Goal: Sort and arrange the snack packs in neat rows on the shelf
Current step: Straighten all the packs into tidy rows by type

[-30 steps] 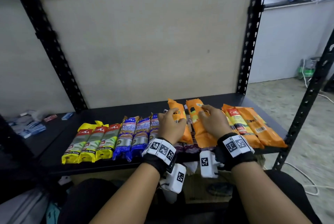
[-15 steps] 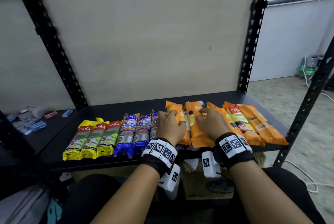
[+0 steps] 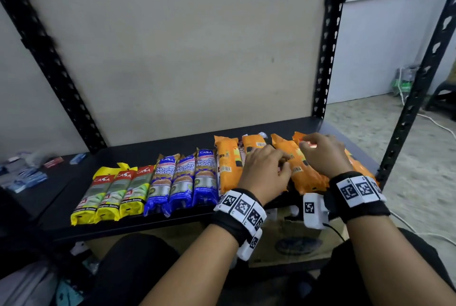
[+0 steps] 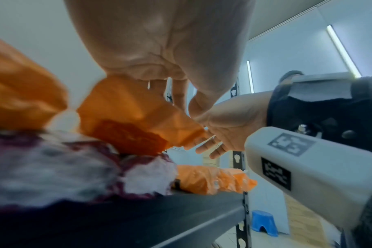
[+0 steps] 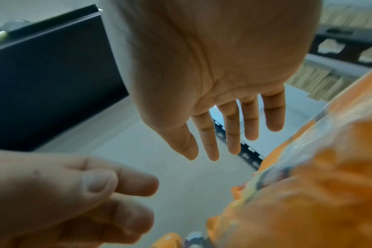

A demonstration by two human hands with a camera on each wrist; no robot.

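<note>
Three yellow packs and three blue packs lie in neat rows on the black shelf. To their right several orange packs lie side by side, some on top of purple-and-white packs. My left hand rests with loosely curled fingers on a middle orange pack. My right hand hovers with straight fingers over the rightmost orange packs. Neither hand grips a pack.
Black perforated uprights frame the shelf, with a beige back panel behind it. A cardboard box sits below the shelf. Small items lie on a surface at far left. A white cable runs over the floor at right.
Both hands have moved right along the orange packs. The left hand left the first orange packs for the middle ones, and the right hand reached the rightmost ones. The orange packs lie straighter.
</note>
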